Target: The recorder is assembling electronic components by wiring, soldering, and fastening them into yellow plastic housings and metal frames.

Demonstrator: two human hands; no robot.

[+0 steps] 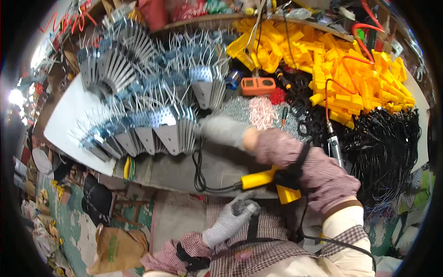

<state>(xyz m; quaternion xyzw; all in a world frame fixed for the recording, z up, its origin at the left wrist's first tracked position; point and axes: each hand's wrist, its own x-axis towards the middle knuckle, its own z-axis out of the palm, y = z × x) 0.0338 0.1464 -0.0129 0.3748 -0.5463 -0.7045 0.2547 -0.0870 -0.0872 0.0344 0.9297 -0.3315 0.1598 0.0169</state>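
Both my hands wear grey gloves. My right hand (224, 130) reaches across the workbench to the near end of a row of grey metal plates (166, 138) with blue-and-white tops; its fingers are blurred, so any grip is unclear. My left hand (233, 219) is near the bench's front edge, in front of my checked apron, fingers loosely bent and apart with nothing visible in them. Between my hands lies a yellow plastic housing (257, 179) with a looped black cord (197, 171) running into it. A second yellow piece (288, 194) sits beside it, below my right forearm.
Yellow plastic housings (364, 78) are heaped at the back right, above a bundle of black cords (383, 152). A powered screwdriver (334, 147) stands near my right forearm. Small screws (235, 111), pink pieces (261, 113) and an orange device (258, 86) lie mid-bench.
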